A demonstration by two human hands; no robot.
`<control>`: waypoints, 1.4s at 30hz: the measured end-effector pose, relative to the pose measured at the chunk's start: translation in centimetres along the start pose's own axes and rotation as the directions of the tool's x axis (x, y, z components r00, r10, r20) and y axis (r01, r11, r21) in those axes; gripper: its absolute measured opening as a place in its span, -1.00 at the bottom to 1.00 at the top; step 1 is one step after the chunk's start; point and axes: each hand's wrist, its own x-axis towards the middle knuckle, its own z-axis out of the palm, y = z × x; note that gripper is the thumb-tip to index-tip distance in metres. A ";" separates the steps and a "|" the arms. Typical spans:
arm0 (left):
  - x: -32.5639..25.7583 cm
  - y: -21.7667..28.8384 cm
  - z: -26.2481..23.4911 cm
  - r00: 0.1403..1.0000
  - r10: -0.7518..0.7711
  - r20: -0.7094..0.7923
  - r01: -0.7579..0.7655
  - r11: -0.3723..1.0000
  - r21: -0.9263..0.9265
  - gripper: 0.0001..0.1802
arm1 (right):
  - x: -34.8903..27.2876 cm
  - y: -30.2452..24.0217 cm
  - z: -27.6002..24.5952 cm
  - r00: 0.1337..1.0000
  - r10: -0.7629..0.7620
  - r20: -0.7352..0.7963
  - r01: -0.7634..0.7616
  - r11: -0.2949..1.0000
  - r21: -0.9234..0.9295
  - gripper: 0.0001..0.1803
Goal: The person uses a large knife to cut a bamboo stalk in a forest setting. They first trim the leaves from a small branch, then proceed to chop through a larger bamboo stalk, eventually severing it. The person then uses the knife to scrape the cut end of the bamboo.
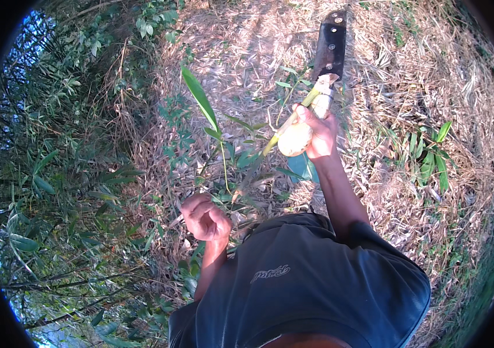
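My right hand [323, 136] is closed around the pale handle of a machete [331, 46]. Its dark, broad blade has a row of holes and points away from me. The handle ends in a rounded, pale butt. A green stalk [282, 132] runs slantwise along the handle, under or beside my thumb; whether I grip it too I cannot make out. Lower and to the left, my left hand [205, 217] is curled into a fist, with nothing seen sticking out of it. Between the hands rises a thin shoot with a long green leaf [200, 98].
Dry leaves and straw [386, 174] cover the ground. Dense green bushes and thin branches [55, 191] crowd the left side. A small leafy plant [433, 156] grows at the right. Beneath my right wrist shows a blue-green patch [303, 167] I cannot identify.
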 end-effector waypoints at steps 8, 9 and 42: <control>4.8 -0.3 8.2 0.745 -0.400 0.534 0.449 0.893 0.041 -0.67 | -2.0 0.6 0.9 0.988 0.148 0.045 -0.151 0.986 0.077 -0.65; 4.5 -0.6 8.5 0.691 -0.432 0.579 0.492 0.868 0.061 -0.63 | -2.2 0.6 0.9 0.986 0.159 0.049 -0.162 0.983 0.084 -0.65; 3.3 -7.9 3.2 0.323 -0.673 0.666 0.916 0.045 -0.399 -0.65 | -3.6 2.2 -1.4 0.985 0.151 0.079 -0.161 0.978 0.137 -0.62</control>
